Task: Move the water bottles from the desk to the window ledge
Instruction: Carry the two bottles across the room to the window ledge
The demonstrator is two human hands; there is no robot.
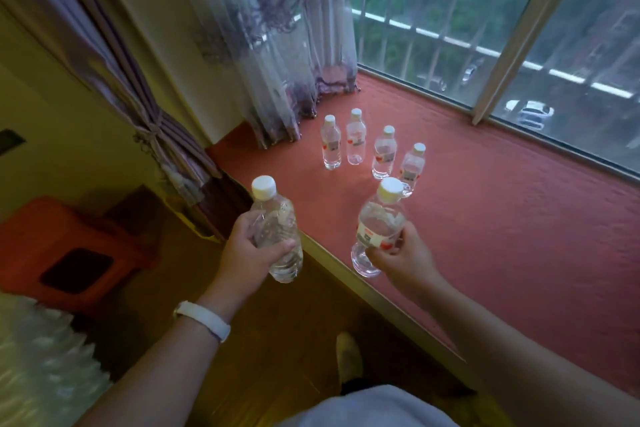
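My left hand [251, 248] grips a clear water bottle [277, 218] with a white cap, held upright over the floor just short of the ledge's front edge. A second clear bottle [379, 222] with a red-and-white label is gripped in my right hand [401, 255], above the near edge of the red window ledge [502, 218]. Several more white-capped bottles [356, 142] stand upright in a loose cluster on the ledge beyond my hands, near the curtain.
A sheer curtain [277, 55] hangs down onto the ledge's far left corner. The window glass [450, 28] bounds the ledge behind. An orange stool [69, 253] stands on the wooden floor at the left. My foot [348, 354] is by the ledge's base.
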